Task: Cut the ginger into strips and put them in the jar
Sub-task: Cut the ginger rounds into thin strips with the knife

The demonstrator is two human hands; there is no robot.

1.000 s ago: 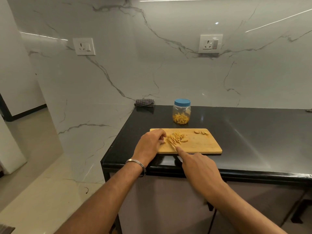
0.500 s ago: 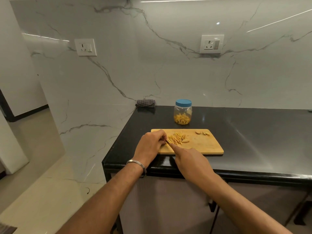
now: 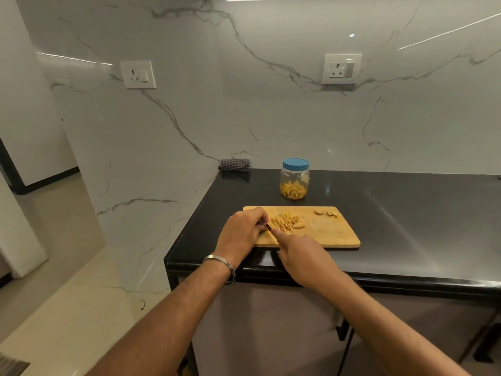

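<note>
Head view: on a wooden cutting board [image 3: 325, 234] near the desk's front left corner, the left hand [image 3: 242, 234] curls over a ginger piece at the board's left end, steadying it. The right hand [image 3: 303, 257] grips a knife [image 3: 269, 226], cutting. Ginger strips [image 3: 287, 221] pile beside the blade. A lidded jar [image 3: 294, 179] stands behind the board.

Cutting board [image 3: 325, 234]: pale wood, matt, under both hands. Countertop [image 3: 406, 213] below it: black stone, polished, mirror-glossy. Jar [image 3: 294, 180] beyond the hands: clear plastic, smooth blue plastic lid [image 3: 295, 162]. Wall [image 3: 244, 104]: white veined marble, glossy. Bangle [image 3: 221, 263] on left wrist: shiny metal. Cloth [image 3: 235, 165], far corner: checked woven fabric.
</note>
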